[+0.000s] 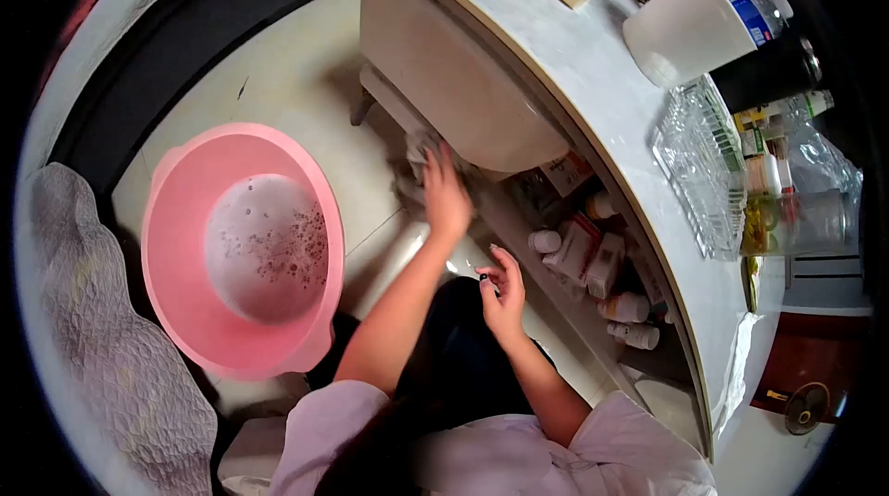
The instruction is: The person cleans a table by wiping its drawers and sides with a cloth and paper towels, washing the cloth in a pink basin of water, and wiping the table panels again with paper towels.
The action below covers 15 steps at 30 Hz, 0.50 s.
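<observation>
My left hand [446,195] is pressed around a crumpled greyish cloth [421,151] at the lower edge of the cabinet's pale front panel [454,56]. My right hand [503,297] hovers over my lap near the open shelf, fingers apart and slightly curled, with nothing in it; a small dark spot shows by its fingertips. To the left on the floor, a pink basin [171,260] holds cloudy water with bubbles on the surface.
Small bottles and boxes [607,264] fill the open shelf at right. The curved white tabletop [639,116] above carries a clear plastic rack [699,172], a tissue roll [690,28] and jars. A quilted cover [116,357] lies at the left, below a dark sofa base [157,70].
</observation>
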Tool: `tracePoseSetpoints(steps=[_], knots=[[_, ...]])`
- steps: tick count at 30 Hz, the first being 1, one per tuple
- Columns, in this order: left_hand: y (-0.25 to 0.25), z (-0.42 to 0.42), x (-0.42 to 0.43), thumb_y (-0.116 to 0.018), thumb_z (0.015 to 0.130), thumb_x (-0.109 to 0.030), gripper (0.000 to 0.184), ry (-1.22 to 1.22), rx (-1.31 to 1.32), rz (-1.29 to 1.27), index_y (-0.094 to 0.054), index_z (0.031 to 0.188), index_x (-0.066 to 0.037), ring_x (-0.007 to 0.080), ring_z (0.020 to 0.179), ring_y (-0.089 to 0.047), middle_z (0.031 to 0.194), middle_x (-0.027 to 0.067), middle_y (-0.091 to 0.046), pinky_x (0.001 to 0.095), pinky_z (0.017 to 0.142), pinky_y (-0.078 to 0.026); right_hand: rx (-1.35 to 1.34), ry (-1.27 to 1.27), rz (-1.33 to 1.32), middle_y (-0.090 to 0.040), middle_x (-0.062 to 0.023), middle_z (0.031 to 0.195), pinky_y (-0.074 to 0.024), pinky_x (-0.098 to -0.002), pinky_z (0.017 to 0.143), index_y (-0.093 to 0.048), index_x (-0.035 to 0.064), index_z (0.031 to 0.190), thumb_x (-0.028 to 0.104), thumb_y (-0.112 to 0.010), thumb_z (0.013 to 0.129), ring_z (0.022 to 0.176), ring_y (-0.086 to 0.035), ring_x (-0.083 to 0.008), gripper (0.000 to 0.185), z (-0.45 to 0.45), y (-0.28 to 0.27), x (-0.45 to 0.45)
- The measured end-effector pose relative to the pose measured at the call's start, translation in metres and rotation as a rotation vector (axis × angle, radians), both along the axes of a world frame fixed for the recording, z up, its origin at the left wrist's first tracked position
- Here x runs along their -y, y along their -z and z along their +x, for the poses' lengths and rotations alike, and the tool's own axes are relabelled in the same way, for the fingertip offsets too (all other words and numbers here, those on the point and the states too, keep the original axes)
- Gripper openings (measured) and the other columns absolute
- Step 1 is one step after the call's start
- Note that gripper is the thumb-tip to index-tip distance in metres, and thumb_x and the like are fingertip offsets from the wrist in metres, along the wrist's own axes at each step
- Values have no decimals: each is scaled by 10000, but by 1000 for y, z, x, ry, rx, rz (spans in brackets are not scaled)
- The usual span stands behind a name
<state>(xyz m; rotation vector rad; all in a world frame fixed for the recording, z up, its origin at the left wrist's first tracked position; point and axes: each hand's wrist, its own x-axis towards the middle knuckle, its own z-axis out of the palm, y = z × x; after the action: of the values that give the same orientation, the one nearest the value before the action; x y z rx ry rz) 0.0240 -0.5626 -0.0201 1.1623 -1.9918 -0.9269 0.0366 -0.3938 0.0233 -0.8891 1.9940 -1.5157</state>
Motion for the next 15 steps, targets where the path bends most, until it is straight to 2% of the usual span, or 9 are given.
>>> tracePoseSetpoints(steps=[4,10,11,15], knots=[[-5,3,-74,-428,769,-7,554,112,-23,44,-294,1305,-56,473,1149,-303,1331,258,-236,442,958,-302,-28,45,-11,-413,-97,1204,-424,-265,784,-382,-3,1209,-68,-444,747,905,-539,-144,470,-2,-8,-18],[-9,-7,-78,-447,752,-2,582,9,-6,39,-296,1307,-92,485,1129,-332,1328,242,-260,440,951,-321,-65,101,-13,-432,-87,1185,-423,-258,778,-374,3,1219,-68,-441,748,908,-538,-138,481,-17,-17,-50],[-9,-10,-75,-450,753,-2,598,-37,-20,45,-287,1314,-124,487,1123,-342,1331,235,-262,439,939,-339,-38,111,-36,-433,-87,1192,-423,-257,782,-370,7,1222,-67,-440,751,913,-539,-139,482,-19,-18,-55],[-2,-15,-65,-437,766,-4,598,-91,-6,7,-269,1323,-142,461,1136,-342,1342,212,-260,432,921,-358,-65,102,-20,-409,-140,1222,-452,-285,766,-413,2,1187,-40,-457,754,881,-557,-167,438,-20,-31,-66]])
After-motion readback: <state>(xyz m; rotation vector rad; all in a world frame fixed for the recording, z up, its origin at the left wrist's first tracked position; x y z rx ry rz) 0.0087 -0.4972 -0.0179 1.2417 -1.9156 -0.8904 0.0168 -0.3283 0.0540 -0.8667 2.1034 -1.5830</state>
